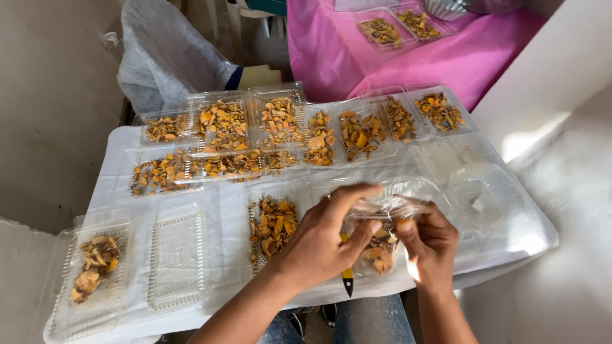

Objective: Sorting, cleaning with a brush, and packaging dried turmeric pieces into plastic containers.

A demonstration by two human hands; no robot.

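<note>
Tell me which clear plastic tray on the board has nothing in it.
The ribbed clear tray near the left, between two trays holding orange pieces; the rest hold pieces.

Head view, steeply downward, close.

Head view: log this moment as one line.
left hand: grips clear clamshell tray | right hand: pinches tray lid | contents: orange-yellow dried pieces | tool: yellow-handled knife under tray

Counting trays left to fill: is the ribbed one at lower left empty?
Empty: the ribbed tray shows only clear plastic, while its neighbour holds orange pieces.
</note>
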